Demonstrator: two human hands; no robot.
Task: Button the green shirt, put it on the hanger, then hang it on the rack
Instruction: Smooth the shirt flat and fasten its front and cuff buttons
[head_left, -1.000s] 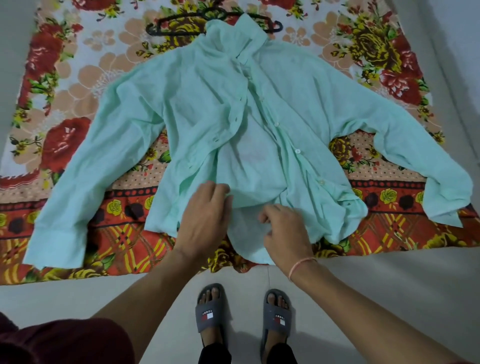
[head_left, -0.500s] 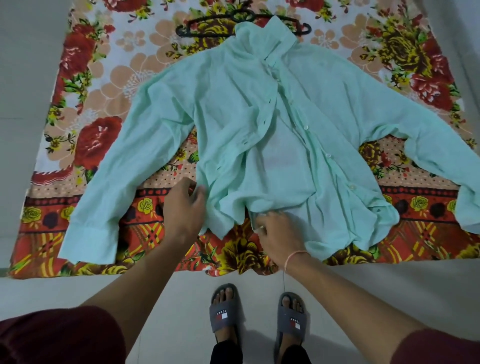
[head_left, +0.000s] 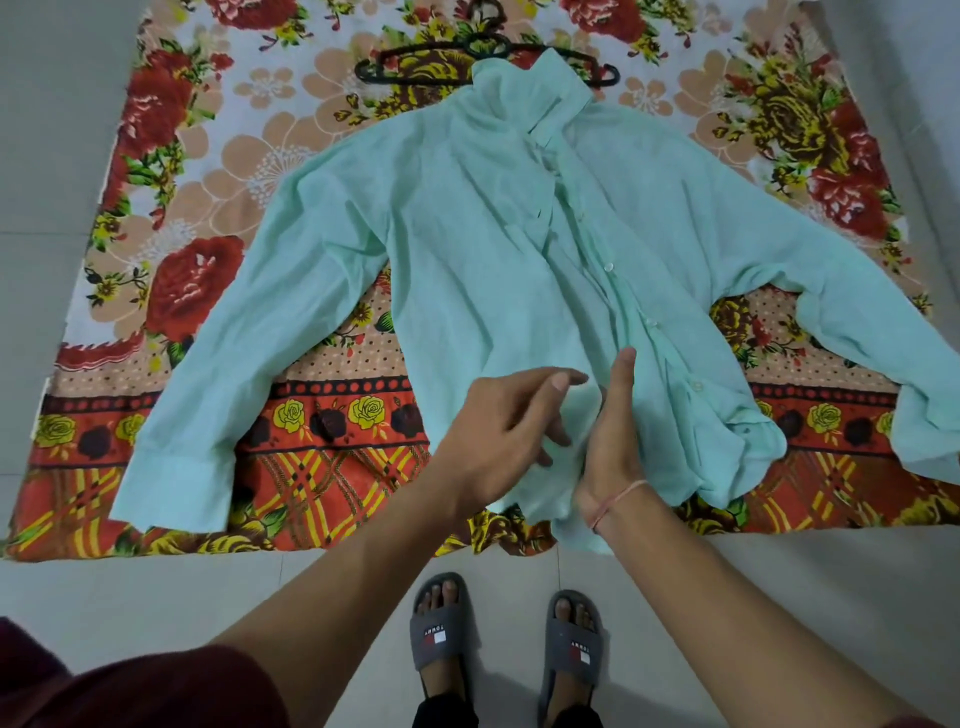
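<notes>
The mint green shirt (head_left: 483, 249) lies face up on a flowered sheet (head_left: 171, 171), sleeves spread, its buttons undone along the front strip. Its left front panel is folded across the middle toward the button strip. My left hand (head_left: 506, 423) holds the lower edge of that panel between thumb and bent fingers. My right hand (head_left: 613, 431) stands on its edge right beside it, straight, pressing on the shirt by the button strip. The black hanger (head_left: 415, 65) lies at the far end, partly under the collar. No rack is in view.
The sheet covers a pale tiled floor (head_left: 156, 613). My feet in grey slippers (head_left: 439, 631) stand at the sheet's near edge. A grey wall or surface (head_left: 914, 104) runs along the right side.
My left hand has drawn the left front panel rightward over the shirt's inside. My right hand has let go of the hem and turned onto its edge. Both hands now meet at the lower front.
</notes>
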